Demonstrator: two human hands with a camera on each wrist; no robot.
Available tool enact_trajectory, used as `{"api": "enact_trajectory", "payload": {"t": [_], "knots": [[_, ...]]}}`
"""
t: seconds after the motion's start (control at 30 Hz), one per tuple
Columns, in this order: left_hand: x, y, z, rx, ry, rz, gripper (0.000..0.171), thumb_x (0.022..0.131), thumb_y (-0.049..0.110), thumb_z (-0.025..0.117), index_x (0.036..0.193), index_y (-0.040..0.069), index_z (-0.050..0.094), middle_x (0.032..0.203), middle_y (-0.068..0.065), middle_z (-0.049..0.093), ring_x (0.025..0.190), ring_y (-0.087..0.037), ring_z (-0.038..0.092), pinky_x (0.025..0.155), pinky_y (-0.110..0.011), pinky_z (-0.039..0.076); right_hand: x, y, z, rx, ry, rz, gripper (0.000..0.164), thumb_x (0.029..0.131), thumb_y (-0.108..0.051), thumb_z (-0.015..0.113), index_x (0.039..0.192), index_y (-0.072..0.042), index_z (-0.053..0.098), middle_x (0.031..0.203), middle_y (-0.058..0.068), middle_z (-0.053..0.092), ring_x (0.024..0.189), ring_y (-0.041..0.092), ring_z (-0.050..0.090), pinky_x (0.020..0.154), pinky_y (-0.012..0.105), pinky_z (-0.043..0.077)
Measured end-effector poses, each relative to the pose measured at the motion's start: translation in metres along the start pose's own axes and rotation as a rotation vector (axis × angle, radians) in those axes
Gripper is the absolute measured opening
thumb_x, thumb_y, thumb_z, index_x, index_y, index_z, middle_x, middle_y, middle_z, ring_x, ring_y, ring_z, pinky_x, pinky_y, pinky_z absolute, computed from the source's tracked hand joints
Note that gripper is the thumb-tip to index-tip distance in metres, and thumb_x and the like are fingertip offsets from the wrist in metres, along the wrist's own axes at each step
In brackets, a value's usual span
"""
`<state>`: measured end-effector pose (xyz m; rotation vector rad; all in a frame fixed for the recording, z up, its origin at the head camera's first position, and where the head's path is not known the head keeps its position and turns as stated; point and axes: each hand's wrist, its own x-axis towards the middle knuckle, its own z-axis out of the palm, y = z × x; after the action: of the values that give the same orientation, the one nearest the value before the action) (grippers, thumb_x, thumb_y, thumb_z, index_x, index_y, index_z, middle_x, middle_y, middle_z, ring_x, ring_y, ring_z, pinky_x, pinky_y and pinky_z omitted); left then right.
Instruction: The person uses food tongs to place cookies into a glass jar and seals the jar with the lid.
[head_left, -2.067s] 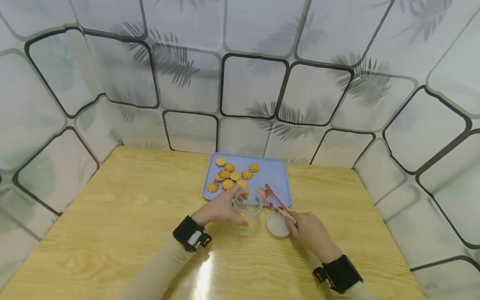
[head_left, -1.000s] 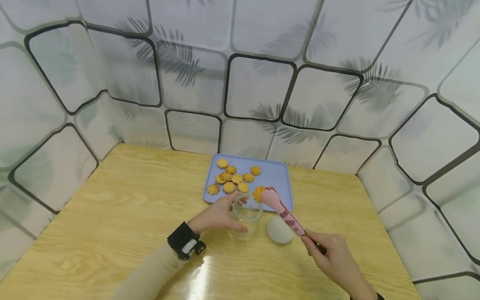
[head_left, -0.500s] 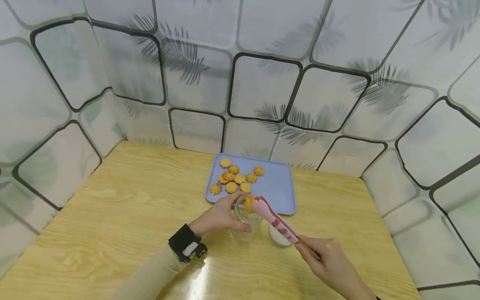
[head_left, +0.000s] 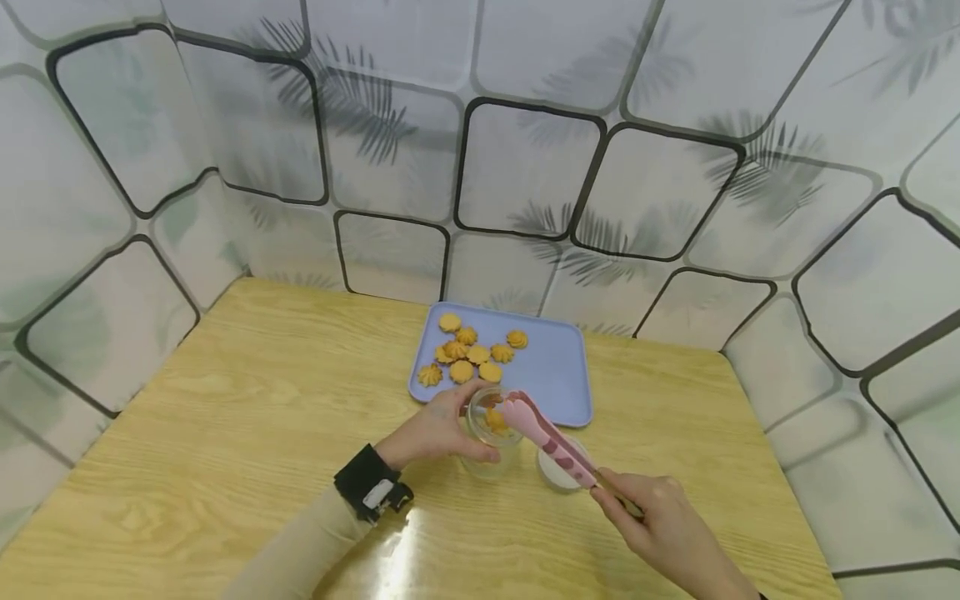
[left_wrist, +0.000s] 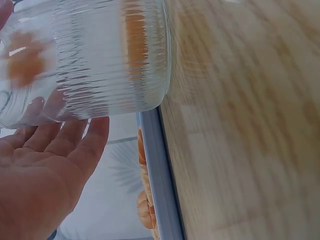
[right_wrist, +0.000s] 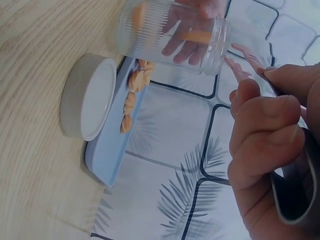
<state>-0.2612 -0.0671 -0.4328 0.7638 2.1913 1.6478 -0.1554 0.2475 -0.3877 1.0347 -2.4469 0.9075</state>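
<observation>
My left hand (head_left: 444,429) grips a clear glass jar (head_left: 491,462) with its thumb and fingers around the side. In the left wrist view the ribbed jar (left_wrist: 107,55) stands upright on the wooden table. One cookie (left_wrist: 135,42) lies at its bottom, and a blurred orange cookie (left_wrist: 26,60) is in the upper part. My right hand (head_left: 663,517) holds pink tongs (head_left: 551,446), their tips at the jar's mouth. Seen from the right wrist, the tips stand apart just outside the opening, and the upper cookie (right_wrist: 196,36) is inside the glass, clear of them.
A blue tray (head_left: 551,354) with several golden cookies (head_left: 461,372) lies behind the jar. To the jar's right a round white lid (right_wrist: 90,97) rests on the table (head_left: 300,375), partly under the tongs in the head view. Patterned cloth walls (head_left: 517,167) enclose the table.
The right hand has lifted a cookie off the tray with the tongs and carried it left over the jar. The tongs have parted and the cookie has dropped inside. The left hand keeps its grip.
</observation>
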Motion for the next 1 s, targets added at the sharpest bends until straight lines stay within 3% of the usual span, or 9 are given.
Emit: {"api": "enact_trajectory", "payload": {"t": [0.17,0.23,0.4,0.5,0.67,0.83,1.0], "knots": [[-0.001,0.0,-0.005,-0.005,-0.01,0.008,0.092,0.071,0.019,0.094,0.149,0.012,0.046,0.137,-0.017,0.061,0.125,-0.036,0.057,0.102,-0.047,0.049,0.009,0.007,-0.003,-0.009,0.035,0.02,0.025,0.084,0.011,0.073,0.107,0.002,0.076,0.06,-0.019,0.046,0.052,-0.015,0.026,0.042,0.005,0.027],[-0.001,0.0,-0.006,0.001,-0.003,0.003,0.093,0.07,0.019,0.094,0.149,0.011,0.047,0.137,-0.017,0.061,0.125,-0.036,0.057,0.102,-0.047,0.049,0.017,0.015,-0.002,-0.043,0.025,0.076,0.023,0.087,0.006,0.072,0.11,0.004,0.076,0.057,-0.019,0.043,0.05,-0.014,0.022,0.042,0.006,0.025],[-0.001,-0.001,-0.006,0.008,-0.003,0.007,0.089,0.069,0.018,0.095,0.146,0.012,0.049,0.136,-0.018,0.061,0.123,-0.036,0.058,0.1,-0.047,0.05,0.042,0.047,0.014,-0.144,-0.168,0.244,0.018,0.099,-0.016,0.067,0.109,-0.003,0.075,0.055,-0.015,0.031,0.049,-0.006,0.016,0.048,0.015,0.02],[0.0,-0.002,-0.005,0.003,-0.016,0.014,0.086,0.071,0.018,0.094,0.145,0.011,0.05,0.135,-0.018,0.06,0.123,-0.037,0.058,0.1,-0.047,0.051,0.053,0.064,0.029,-0.194,-0.269,0.279,0.016,0.101,-0.023,0.065,0.101,-0.008,0.072,0.055,-0.012,0.031,0.048,-0.003,0.02,0.05,0.018,0.02],[0.003,-0.003,-0.001,-0.004,-0.021,0.011,0.085,0.071,0.019,0.094,0.144,0.013,0.051,0.135,-0.015,0.061,0.124,-0.036,0.058,0.101,-0.047,0.049,0.065,0.075,0.049,-0.274,-0.265,0.228,0.015,0.099,-0.022,0.068,0.095,-0.008,0.068,0.057,-0.01,0.042,0.049,-0.001,0.032,0.047,0.019,0.028],[0.003,-0.001,-0.001,0.003,-0.026,0.002,0.084,0.071,0.019,0.094,0.143,0.013,0.051,0.135,-0.016,0.061,0.123,-0.035,0.058,0.099,-0.046,0.049,0.072,0.073,0.057,-0.262,-0.234,0.199,0.015,0.096,-0.02,0.071,0.093,-0.005,0.069,0.065,-0.006,0.056,0.053,0.002,0.042,0.049,0.021,0.036],[0.002,0.003,-0.001,0.043,-0.015,-0.015,0.088,0.071,0.021,0.094,0.146,0.012,0.048,0.136,-0.015,0.06,0.123,-0.035,0.058,0.098,-0.045,0.051,0.075,0.072,0.061,-0.291,-0.236,0.203,0.017,0.095,-0.02,0.073,0.087,-0.006,0.067,0.066,-0.005,0.057,0.055,0.003,0.045,0.051,0.021,0.039]]}}
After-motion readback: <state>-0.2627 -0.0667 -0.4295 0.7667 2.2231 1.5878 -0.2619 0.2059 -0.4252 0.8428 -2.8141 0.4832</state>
